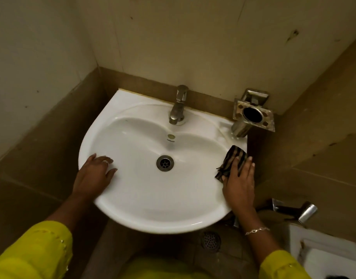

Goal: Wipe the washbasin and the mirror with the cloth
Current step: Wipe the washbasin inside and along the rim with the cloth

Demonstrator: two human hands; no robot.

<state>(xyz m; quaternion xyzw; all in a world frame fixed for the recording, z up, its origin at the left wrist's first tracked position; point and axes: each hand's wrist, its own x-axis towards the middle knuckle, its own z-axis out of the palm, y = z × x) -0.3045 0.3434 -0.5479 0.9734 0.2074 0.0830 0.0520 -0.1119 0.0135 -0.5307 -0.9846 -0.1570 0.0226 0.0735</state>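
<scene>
A white washbasin [145, 202] is fixed to the wall in a corner, with a drain [165, 163] in the middle of its bowl. My right hand [240, 184] lies flat on a dark striped cloth [231, 160] and presses it onto the basin's right rim. My left hand [93, 176] rests on the left rim with its fingers spread and nothing in it. No mirror is in view.
A metal tap [178, 105] stands at the back of the basin. A metal holder [252, 115] is mounted at the back right corner. A floor drain [210, 241] lies under the basin, a spray handle [306, 212] and a white toilet [330, 256] at lower right.
</scene>
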